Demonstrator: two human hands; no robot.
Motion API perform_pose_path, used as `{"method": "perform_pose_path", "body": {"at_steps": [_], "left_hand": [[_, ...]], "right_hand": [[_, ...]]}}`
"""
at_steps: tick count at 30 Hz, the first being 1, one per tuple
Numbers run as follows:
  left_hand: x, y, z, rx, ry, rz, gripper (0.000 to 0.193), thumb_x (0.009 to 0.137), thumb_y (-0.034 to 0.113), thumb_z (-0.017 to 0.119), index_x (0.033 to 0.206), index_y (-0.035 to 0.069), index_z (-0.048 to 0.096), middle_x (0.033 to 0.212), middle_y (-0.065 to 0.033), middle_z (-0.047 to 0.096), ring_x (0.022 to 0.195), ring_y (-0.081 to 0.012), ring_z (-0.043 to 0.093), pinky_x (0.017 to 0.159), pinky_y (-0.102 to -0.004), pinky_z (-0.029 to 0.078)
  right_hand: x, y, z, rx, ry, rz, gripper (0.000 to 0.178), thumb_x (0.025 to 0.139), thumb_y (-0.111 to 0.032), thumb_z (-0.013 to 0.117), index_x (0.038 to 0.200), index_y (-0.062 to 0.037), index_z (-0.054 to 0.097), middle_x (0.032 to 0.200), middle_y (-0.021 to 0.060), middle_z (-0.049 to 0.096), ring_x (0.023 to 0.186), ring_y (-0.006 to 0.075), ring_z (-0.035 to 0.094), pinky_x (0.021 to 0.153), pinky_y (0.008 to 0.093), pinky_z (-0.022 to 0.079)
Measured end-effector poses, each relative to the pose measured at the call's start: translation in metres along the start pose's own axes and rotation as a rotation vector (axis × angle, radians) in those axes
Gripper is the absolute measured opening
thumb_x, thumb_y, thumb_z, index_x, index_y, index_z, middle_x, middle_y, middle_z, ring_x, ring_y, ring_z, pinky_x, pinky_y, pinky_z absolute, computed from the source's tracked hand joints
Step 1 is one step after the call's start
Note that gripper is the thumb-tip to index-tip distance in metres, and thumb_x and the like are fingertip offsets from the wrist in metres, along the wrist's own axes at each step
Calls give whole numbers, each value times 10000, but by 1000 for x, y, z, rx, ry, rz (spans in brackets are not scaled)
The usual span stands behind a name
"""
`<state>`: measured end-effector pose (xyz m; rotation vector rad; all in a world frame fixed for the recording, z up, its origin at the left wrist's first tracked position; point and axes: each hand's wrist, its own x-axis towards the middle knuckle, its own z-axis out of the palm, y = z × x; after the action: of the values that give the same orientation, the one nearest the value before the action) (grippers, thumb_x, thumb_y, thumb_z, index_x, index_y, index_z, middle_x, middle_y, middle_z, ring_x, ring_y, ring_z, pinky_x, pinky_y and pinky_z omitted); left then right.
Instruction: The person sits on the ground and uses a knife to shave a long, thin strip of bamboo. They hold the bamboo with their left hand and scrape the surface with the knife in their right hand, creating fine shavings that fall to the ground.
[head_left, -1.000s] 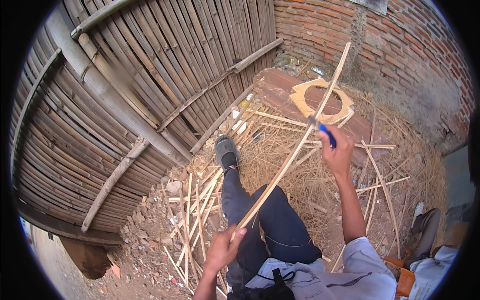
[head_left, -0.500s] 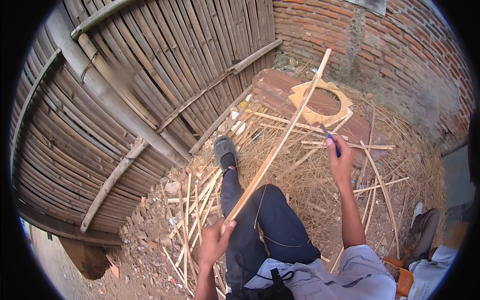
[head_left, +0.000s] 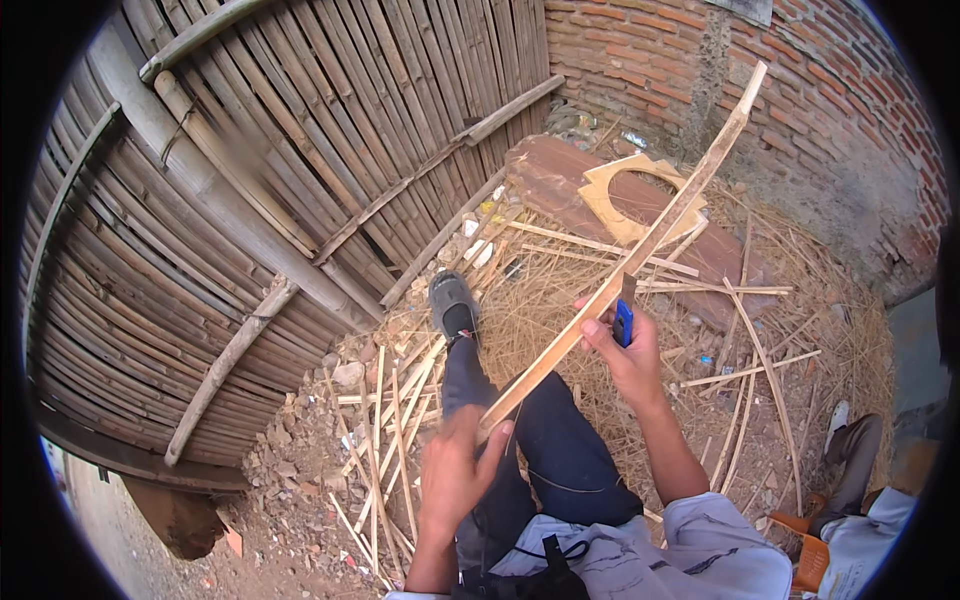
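Observation:
A long split bamboo strip (head_left: 655, 235) slants across my lap, from above my left thigh up to the far right. My left hand (head_left: 460, 468) is closed around its near end, thumb along the strip. In my right hand (head_left: 632, 362) is a knife with a blue handle (head_left: 623, 323), its dark blade raised against or right beside the strip's middle. The thumb and fingertips of that hand also press on the strip. Beyond, a pale board with a round hole (head_left: 615, 220) and a notched edge lies on a reddish-brown plank (head_left: 540, 175).
Bamboo slivers (head_left: 385, 440) lie in a heap left of my legs, and more strips (head_left: 765, 365) lie at the right. Straw-like shavings (head_left: 560, 320) cover the ground. A bamboo wall (head_left: 400, 110) and a brick wall (head_left: 640, 65) enclose the corner. Another person's leg (head_left: 850, 455) shows at right.
The strip's far end has swung right, and its face has turned. My right hand has come left and down with the knife onto the strip. My left hand has shifted slightly right.

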<state>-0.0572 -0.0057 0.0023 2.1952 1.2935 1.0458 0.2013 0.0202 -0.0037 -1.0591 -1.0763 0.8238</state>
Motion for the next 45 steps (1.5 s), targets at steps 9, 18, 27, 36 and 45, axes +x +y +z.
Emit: {"method": "perform_pose_path", "body": {"at_steps": [9,18,27,36,45], "left_hand": [[8,20,-6,-164,-102,-184,205,1011,193,779,1031,-9,746,623,-56,609,534,-112,495,513,-307,381],[10,35,2,-428,-117,-246,215,1056,202,721,1090,-10,741,649,-83,616,580,-125,537,561,-337,444],[8,35,6,-331,-96,-228,230,1069,209,696,1042,-19,715,623,-174,591,498,-211,520,519,-381,416],[4,36,-3,-276,-147,-291,238,1075,226,686,1061,-8,727,618,-170,608,488,-224,554,518,-389,428],[-32,14,-11,-296,-193,-386,298,1089,253,664,928,9,722,584,0,499,539,-69,422,509,-310,303]], "right_hand": [[-7,-2,-12,-338,-36,-309,443,1061,-404,679,1182,20,717,809,54,703,704,114,673,621,306,504],[-35,-9,5,-709,-179,-665,332,985,-375,773,1025,-51,711,815,79,727,627,257,716,549,361,533],[-32,-13,15,-783,-155,-717,359,944,-405,804,974,-56,725,742,62,677,566,248,660,509,360,487],[-29,-6,8,-848,-39,-713,321,946,-381,804,974,-69,737,770,68,709,594,241,685,521,352,502],[16,2,-27,-879,123,-653,289,1020,-322,742,994,-35,749,741,93,729,615,221,710,523,340,510]]}}
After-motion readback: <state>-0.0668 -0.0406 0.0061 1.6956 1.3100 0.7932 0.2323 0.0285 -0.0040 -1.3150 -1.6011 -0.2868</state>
